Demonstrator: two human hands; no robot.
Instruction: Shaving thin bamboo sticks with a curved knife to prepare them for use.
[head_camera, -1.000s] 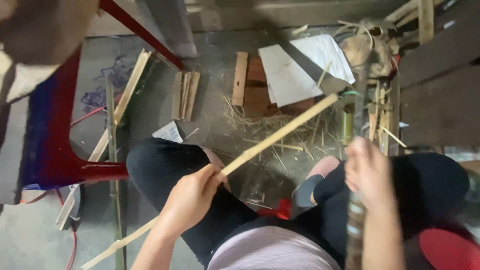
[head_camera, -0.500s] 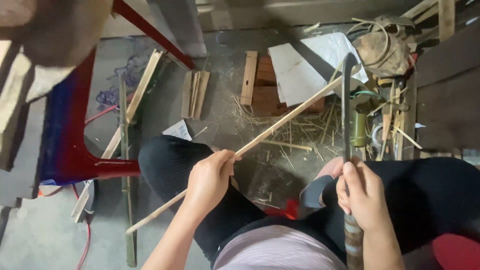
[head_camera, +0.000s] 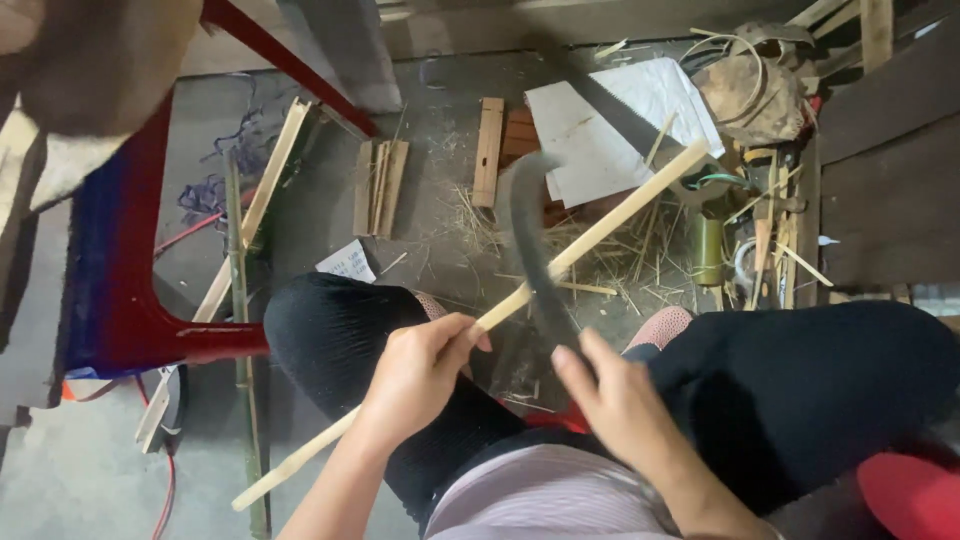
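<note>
Stick (head_camera: 560, 262) crossing over knife blade (head_camera: 530, 250); left hand (head_camera: 415, 375) left of right hand (head_camera: 620, 405); paper (head_camera: 610, 120) behind.

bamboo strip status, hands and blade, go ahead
Left hand grips bamboo strip. Right hand holds curved blade against it. Nothing blocking.

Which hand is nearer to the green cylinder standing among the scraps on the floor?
Right. The right hand, gripping the curved dark blade, sits below and left of the green cylinder. The left hand holds the bamboo strip farther left.
</note>
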